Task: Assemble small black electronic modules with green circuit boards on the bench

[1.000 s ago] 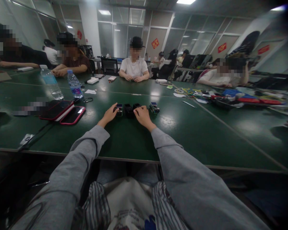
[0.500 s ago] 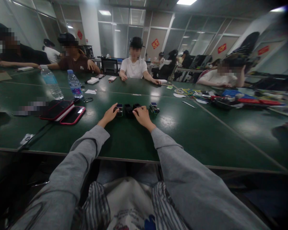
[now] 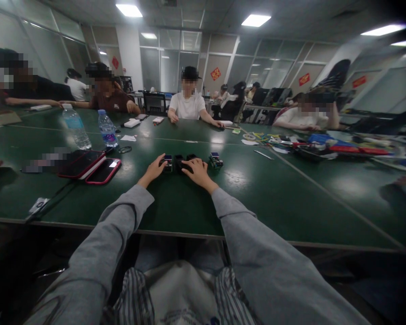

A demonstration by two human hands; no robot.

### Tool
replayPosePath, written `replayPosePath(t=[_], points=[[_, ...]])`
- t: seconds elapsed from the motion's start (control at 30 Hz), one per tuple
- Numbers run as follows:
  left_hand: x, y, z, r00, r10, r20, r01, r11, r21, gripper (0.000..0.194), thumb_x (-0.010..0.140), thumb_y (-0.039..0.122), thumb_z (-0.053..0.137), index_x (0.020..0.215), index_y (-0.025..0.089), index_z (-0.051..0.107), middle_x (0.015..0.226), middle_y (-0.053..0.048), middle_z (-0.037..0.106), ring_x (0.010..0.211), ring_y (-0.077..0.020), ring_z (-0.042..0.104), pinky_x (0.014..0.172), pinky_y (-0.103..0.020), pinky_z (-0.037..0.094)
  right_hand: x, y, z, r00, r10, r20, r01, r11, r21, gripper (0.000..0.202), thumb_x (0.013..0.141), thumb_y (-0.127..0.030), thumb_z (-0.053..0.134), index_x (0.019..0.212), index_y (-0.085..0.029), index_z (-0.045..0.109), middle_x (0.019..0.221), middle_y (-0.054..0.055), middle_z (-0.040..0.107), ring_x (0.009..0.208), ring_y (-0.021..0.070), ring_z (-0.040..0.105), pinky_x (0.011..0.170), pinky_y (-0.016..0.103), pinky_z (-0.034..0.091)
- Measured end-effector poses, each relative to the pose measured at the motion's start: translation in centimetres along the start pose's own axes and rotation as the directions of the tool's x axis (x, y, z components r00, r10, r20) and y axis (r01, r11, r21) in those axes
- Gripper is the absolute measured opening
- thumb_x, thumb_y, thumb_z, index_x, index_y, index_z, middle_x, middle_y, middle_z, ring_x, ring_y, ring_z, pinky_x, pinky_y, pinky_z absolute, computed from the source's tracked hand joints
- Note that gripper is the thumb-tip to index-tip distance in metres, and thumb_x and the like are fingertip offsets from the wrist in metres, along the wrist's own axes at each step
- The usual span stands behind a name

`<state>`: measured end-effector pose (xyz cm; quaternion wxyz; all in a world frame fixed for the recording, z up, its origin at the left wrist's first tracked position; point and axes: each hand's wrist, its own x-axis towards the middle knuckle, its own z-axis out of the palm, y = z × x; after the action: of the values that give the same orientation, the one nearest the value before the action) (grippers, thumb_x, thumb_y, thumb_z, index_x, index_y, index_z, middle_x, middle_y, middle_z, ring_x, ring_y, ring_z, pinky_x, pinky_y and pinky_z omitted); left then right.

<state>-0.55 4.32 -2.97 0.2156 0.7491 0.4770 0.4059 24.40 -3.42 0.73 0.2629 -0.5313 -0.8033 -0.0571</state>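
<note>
On the green table (image 3: 189, 203) four small devices stand in a row in front of me. My left hand (image 3: 153, 170) has its thumb and fingers around the left side of a small circuit board with a screen (image 3: 168, 163). Beside that board is a black case (image 3: 179, 162). A second black case (image 3: 191, 157) is partly hidden behind my right hand (image 3: 199, 172), whose fingers lie over it and reach toward the first case. Another circuit board with a screen (image 3: 215, 160) sits untouched to the right of my right hand.
Two water bottles (image 3: 107, 128) and red-edged phones (image 3: 103, 171) are at the left. A white pen (image 3: 264, 155) lies right of the boards, before a heap of cables and tools (image 3: 318, 145). People sit around the table.
The view has tilted up, so the table and hands appear lower. My right hand's fingers have shifted slightly left, toward the left black case. My left hand stays at its board.
</note>
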Motion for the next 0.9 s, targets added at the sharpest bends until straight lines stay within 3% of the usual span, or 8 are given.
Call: replayPosePath(t=[0.3, 0.5, 0.77, 0.9], points=[[0.3, -0.5, 0.3, 1.000, 0.012, -0.014, -0.012, 1.000, -0.015, 0.055, 0.091, 0.039, 0.049, 0.144, 0.023, 0.040, 0.141, -0.009, 0.054, 0.126, -0.0234, 0.054, 0.110, -0.044, 0.039, -0.1, -0.3, -0.3, 1.000, -0.015, -0.023, 0.013, 0.998, -0.068, 0.040, 0.097, -0.050, 0.043, 0.131, -0.033, 0.055, 0.123, 0.010, 0.054, 0.123, 0.0286, 0.036, 0.096, 0.045, 0.027], [0.1, -0.3, 0.2, 1.000, 0.006, -0.013, -0.006, 1.000, -0.008, 0.056, 0.091, 0.039, 0.049, 0.144, 0.022, 0.040, 0.139, -0.010, 0.055, 0.126, -0.0237, 0.054, 0.109, -0.044, 0.039, -0.1, -1.3, 0.3, 0.997, -0.002, -0.083, -0.008, 0.993, -0.115, 0.040, 0.098, -0.048, 0.041, 0.128, -0.026, 0.056, 0.113, 0.011, 0.059, 0.119, 0.0287, 0.039, 0.095, 0.044, 0.027], [0.0, 0.6, 0.0, 1.000, -0.029, -0.006, 0.028, 0.998, -0.052, 0.056, 0.091, 0.044, 0.048, 0.143, 0.024, 0.042, 0.143, -0.009, 0.052, 0.130, -0.0243, 0.050, 0.111, -0.043, 0.036, -0.1, -1.0, 0.3, 0.997, -0.014, -0.079, 0.003, 0.992, -0.126, 0.038, 0.101, -0.034, 0.034, 0.135, -0.026, 0.051, 0.121, 0.011, 0.058, 0.122, 0.0272, 0.038, 0.096, 0.043, 0.027], [-0.1, 1.3, -0.4, 0.999, -0.017, 0.051, 0.020, 0.998, -0.058, 0.074, 0.081, 0.055, 0.061, 0.144, 0.023, 0.041, 0.144, -0.012, 0.049, 0.132, -0.0287, 0.048, 0.110, -0.043, 0.037, -0.2, -0.8, -0.2, 0.990, 0.034, -0.136, -0.049, 0.994, -0.103, 0.038, 0.100, -0.038, 0.038, 0.133, -0.027, 0.053, 0.125, 0.010, 0.054, 0.123, 0.0280, 0.036, 0.096, 0.043, 0.029]])
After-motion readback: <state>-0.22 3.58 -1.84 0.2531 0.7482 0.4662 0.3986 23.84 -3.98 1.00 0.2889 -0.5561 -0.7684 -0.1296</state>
